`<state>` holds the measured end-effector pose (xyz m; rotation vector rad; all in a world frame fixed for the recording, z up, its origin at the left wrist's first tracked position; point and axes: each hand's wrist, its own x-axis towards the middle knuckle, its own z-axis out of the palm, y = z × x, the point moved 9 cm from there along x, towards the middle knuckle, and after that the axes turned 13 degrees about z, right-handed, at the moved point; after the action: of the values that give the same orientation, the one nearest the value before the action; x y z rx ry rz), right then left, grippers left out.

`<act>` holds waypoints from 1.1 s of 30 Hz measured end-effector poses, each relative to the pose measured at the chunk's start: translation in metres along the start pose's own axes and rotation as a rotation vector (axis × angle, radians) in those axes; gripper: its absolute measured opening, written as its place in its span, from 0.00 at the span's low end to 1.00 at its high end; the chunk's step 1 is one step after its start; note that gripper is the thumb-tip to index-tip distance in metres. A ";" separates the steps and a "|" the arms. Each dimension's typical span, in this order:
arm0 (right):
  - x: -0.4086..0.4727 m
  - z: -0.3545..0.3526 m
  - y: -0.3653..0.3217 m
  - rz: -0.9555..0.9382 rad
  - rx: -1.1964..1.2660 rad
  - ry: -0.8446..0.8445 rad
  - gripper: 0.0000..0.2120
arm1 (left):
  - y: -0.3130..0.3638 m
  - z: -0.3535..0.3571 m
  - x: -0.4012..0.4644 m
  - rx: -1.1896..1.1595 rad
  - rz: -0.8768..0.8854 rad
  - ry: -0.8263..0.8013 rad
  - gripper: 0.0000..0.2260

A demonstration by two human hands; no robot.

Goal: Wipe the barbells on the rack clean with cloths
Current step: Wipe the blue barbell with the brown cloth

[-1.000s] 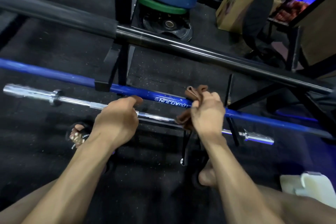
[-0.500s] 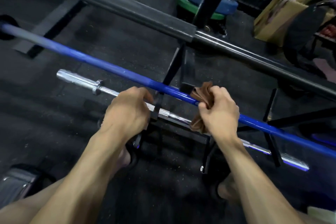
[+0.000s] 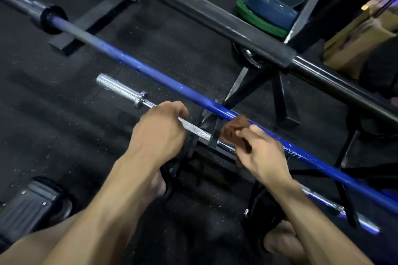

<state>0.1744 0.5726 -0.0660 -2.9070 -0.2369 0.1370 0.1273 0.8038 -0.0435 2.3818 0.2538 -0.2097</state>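
We have the chrome barbell (image 3: 193, 129) lying low across the rack (image 3: 213, 133), just below centre. Our left hand (image 3: 159, 133) has its fingers curled over the shaft, steadying it; our right hand (image 3: 261, 153) bunches the brown cloth (image 3: 233, 132) against the bar at about 3 o'clock of the left. We judge the bar heavy, stiff and slick, the cloth soft. The blue barbell (image 3: 150, 69) crowds close at 1 o'clock; open shaft runs toward 10 o'clock.
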 end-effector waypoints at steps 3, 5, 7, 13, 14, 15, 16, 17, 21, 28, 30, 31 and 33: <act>-0.001 0.002 -0.017 0.060 0.069 -0.005 0.12 | -0.002 -0.002 -0.003 -0.005 -0.010 -0.001 0.21; 0.001 -0.008 -0.026 0.070 0.149 0.047 0.14 | -0.002 -0.001 -0.004 -0.014 -0.004 -0.011 0.20; 0.002 -0.026 -0.030 0.079 0.248 0.132 0.11 | -0.004 0.001 -0.006 -0.025 -0.004 -0.024 0.20; 0.008 -0.062 -0.059 0.056 0.440 0.213 0.07 | -0.003 0.009 -0.017 -0.052 0.027 -0.135 0.19; 0.012 -0.062 -0.065 0.053 0.478 0.202 0.06 | -0.008 0.006 -0.018 -0.046 0.019 -0.140 0.19; 0.017 -0.061 -0.073 0.045 0.486 0.194 0.05 | -0.012 0.003 -0.017 -0.034 0.011 -0.143 0.19; 0.023 -0.058 -0.080 0.044 0.479 0.176 0.04 | -0.015 -0.001 -0.015 -0.012 0.015 -0.144 0.17; 0.028 -0.054 -0.087 0.047 0.482 0.149 0.03 | -0.015 -0.005 -0.012 0.013 0.029 -0.145 0.16; 0.051 -0.039 -0.094 0.140 0.659 0.088 0.03 | -0.006 -0.016 0.001 0.056 0.097 -0.162 0.17; 0.082 -0.051 -0.107 0.035 0.755 0.285 0.19 | -0.003 -0.015 0.009 0.137 0.090 -0.273 0.15; 0.080 -0.027 -0.107 0.047 0.642 0.126 0.26 | -0.005 -0.017 0.012 0.165 0.086 -0.281 0.15; 0.074 -0.015 -0.106 0.043 0.598 0.046 0.29 | -0.006 -0.019 0.013 0.176 0.086 -0.277 0.15; 0.054 0.004 -0.099 -0.028 0.526 -0.029 0.32 | -0.008 -0.021 0.014 0.186 0.089 -0.268 0.15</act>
<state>0.2122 0.6783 -0.0517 -2.3798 -0.2080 0.2026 0.1409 0.8256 -0.0370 2.5062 0.0009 -0.5254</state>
